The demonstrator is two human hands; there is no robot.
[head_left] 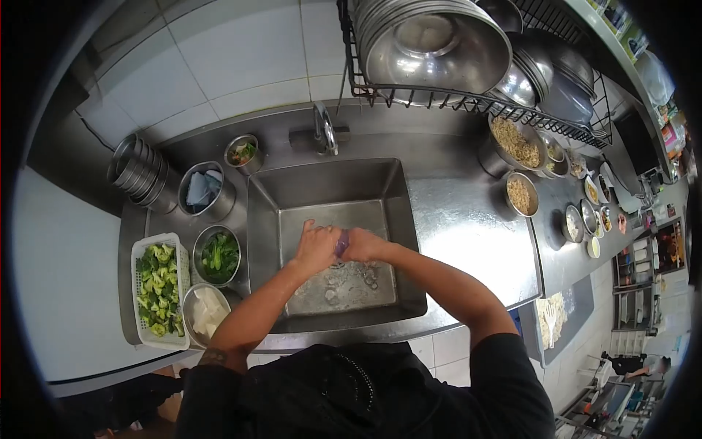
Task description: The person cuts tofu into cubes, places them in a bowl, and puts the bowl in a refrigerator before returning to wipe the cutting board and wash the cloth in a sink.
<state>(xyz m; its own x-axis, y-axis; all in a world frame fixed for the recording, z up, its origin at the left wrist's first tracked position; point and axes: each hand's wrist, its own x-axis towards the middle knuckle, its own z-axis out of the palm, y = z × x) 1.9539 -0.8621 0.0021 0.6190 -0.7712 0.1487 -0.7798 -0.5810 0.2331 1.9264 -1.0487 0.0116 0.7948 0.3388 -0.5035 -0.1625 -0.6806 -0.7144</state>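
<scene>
Both of my hands meet over the steel sink (pixel 336 307). A small purple item (pixel 342 244) shows between them, too small to name for certain. My left hand (pixel 319 244) has its fingers closed around the left side of it, with the thumb side raised. My right hand (pixel 361 246) closes on it from the right. Beneath my hands, water and some clear bits lie on the sink floor. The faucet (pixel 325 130) stands behind the sink.
Left of the sink are a broccoli basket (pixel 137 293), a bowl of leafy greens (pixel 219 254), a bowl of white pieces (pixel 209 310) and stacked pots (pixel 139 172). A rack (pixel 439 95) of bowls hangs at upper right. Food bowls (pixel 519 194) stand right; a person (pixel 649 365) is far off.
</scene>
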